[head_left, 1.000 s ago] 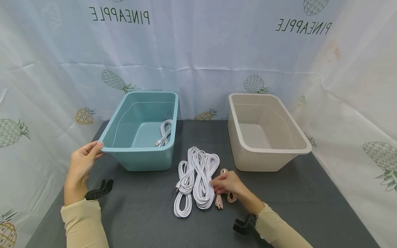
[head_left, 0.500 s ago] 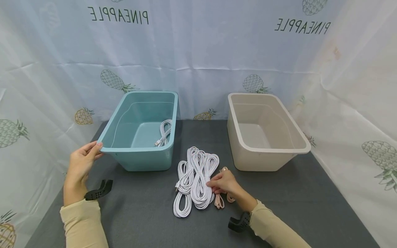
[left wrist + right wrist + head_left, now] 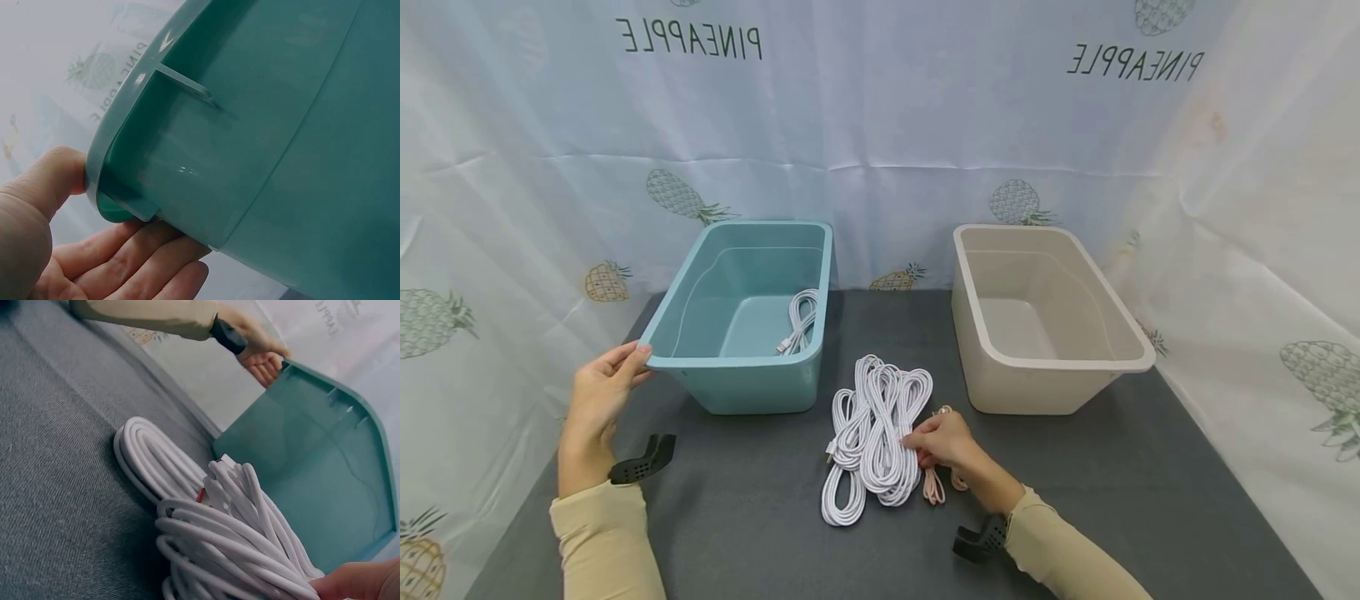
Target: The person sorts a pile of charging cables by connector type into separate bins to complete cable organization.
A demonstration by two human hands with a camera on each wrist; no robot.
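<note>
Left fingers (image 3: 140, 259) gripping bin (image 3: 745, 387), right fingers (image 3: 928, 438) pinching cables (image 3: 880, 450)

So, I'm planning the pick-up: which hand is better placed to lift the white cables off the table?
Probably the right hand: it touches the white cables, while the left hand grips the teal bin.

Left hand (image 3: 597, 392) gripped between thumb (image 3: 59, 178) and fingers (image 3: 140, 259), left arm (image 3: 608, 546) pointed forward. Right hand (image 3: 945, 440) pinched, back upward, right arm (image 3: 1060, 542) slanted forward and left. Pale sleeves (image 3: 598, 508) stopped short of both wrists (image 3: 584, 465).
</note>
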